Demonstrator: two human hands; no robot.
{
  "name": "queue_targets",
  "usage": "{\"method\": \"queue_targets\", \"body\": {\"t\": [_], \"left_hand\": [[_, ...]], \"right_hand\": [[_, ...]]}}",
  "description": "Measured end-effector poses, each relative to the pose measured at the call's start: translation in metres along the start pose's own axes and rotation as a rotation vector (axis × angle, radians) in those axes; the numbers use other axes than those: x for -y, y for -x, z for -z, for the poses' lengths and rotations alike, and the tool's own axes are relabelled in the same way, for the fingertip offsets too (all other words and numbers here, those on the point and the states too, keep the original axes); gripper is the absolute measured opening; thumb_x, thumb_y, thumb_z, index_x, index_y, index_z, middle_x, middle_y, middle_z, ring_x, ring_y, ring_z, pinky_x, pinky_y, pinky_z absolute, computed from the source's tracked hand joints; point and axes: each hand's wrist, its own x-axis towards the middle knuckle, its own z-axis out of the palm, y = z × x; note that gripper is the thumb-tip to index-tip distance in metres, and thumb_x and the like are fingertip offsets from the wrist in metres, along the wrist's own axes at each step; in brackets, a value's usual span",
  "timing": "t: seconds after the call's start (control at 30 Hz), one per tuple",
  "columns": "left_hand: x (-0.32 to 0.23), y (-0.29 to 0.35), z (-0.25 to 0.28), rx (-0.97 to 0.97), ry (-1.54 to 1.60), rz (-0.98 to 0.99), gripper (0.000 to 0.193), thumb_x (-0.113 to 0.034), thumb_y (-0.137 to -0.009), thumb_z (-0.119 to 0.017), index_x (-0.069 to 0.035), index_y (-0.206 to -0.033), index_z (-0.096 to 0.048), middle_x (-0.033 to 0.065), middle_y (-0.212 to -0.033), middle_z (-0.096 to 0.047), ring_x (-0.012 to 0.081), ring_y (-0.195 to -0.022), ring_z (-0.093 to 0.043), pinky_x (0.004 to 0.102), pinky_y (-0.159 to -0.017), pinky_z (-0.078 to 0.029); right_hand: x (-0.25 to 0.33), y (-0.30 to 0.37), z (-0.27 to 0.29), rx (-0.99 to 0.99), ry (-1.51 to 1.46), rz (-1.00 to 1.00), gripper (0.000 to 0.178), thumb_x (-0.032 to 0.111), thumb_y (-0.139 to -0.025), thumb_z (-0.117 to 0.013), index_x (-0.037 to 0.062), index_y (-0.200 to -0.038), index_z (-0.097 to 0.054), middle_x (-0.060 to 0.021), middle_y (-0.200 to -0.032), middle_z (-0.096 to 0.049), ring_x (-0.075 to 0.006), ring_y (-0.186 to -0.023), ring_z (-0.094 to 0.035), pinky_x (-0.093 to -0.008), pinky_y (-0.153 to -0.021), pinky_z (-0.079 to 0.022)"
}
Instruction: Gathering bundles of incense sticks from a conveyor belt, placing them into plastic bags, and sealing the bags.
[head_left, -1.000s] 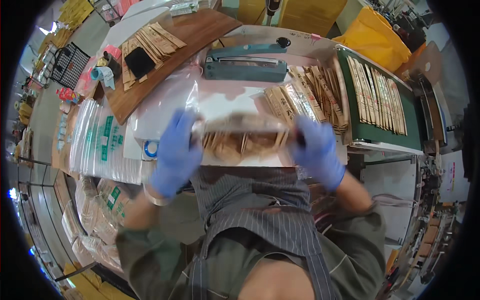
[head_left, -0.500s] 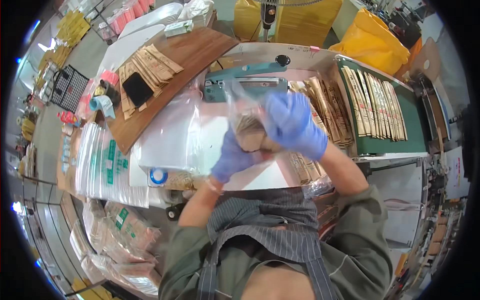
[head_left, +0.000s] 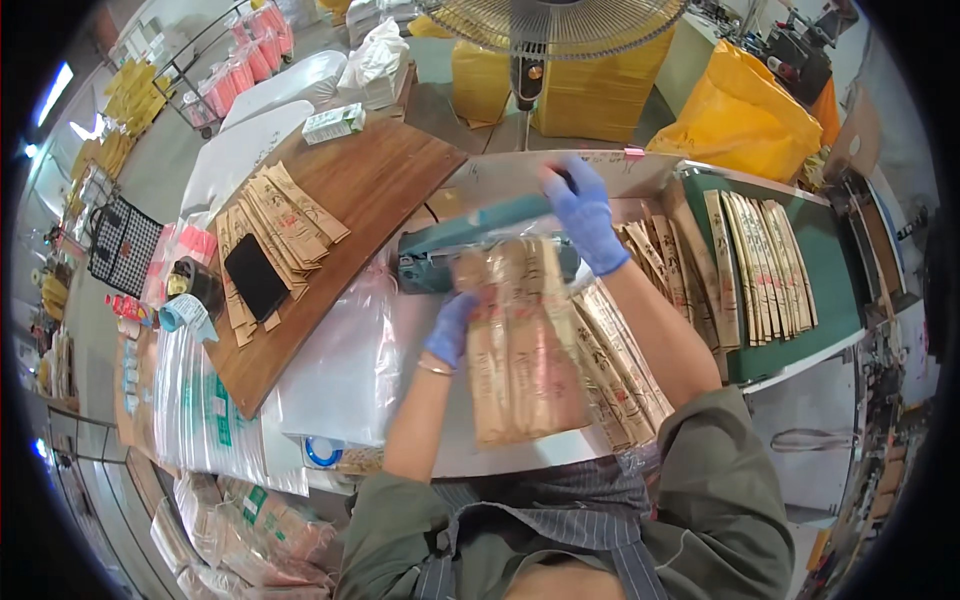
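My left hand (head_left: 455, 330), in a blue glove, is closed on the left edge of a clear plastic bag (head_left: 525, 375) filled with long brown paper packets. The bag's far end reaches up to a teal hand-press heat sealer (head_left: 425, 272) and covers part of its body. My right hand (head_left: 588, 222), gloved too, is wrapped round the dark knob at the end of the sealer's raised lever (head_left: 490, 224). Just right of the bag lie more brown paper packets (head_left: 625, 375).
A stack of clear bags (head_left: 345, 370) lies on the left. Beyond it, a brown board (head_left: 385, 165) carries paper packets and a black phone (head_left: 256, 278). A green tray (head_left: 835, 270) with packets stands at the right. A fan (head_left: 555, 25) stands behind the table.
The filled bag has come down flat, its far end now at the sealer. My right hand has left the bag and taken hold of the lever's knob. The head view has tilted up.
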Motion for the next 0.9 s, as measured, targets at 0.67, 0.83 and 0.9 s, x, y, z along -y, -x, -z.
{"method": "queue_targets", "body": {"t": [0.67,0.83,0.9], "left_hand": [[0.143,0.103,-0.186,-0.290,-0.592,-0.124,0.103,-0.009,-0.059,-0.072,-0.004,-0.138,-0.007,0.0177,-0.130,-0.030,0.0290,-0.117,-0.035,0.0346,-0.098,-0.034],[0.120,0.098,-0.145,-0.151,-0.242,-0.231,0.075,-0.003,-0.063,-0.065,-0.005,-0.129,-0.028,0.0124,-0.109,-0.047,0.0242,-0.094,-0.053,0.0286,-0.082,-0.046],[0.085,0.109,-0.137,-0.097,0.080,0.097,0.051,0.000,-0.069,-0.058,-0.005,-0.116,-0.040,0.0075,-0.093,-0.053,0.0186,-0.081,-0.056,0.0263,-0.072,-0.050]], "right_hand": [[-0.111,0.042,0.021,-0.154,-0.476,-0.268,0.013,0.010,-0.082,-0.061,0.0029,-0.092,-0.063,-0.0020,-0.077,-0.061,-0.0090,-0.067,-0.055,-0.0216,-0.064,-0.045],[-0.066,0.089,0.079,0.201,-0.246,-0.295,0.044,0.012,-0.083,-0.060,0.0048,-0.124,-0.044,-0.0047,-0.100,-0.056,-0.0107,-0.094,-0.051,-0.0234,-0.079,-0.043],[-0.026,0.122,0.124,0.543,-0.325,-0.478,0.047,0.020,-0.084,-0.058,0.0032,-0.125,-0.042,-0.0071,-0.114,-0.052,-0.0135,-0.107,-0.046,-0.0276,-0.092,-0.037]]}}
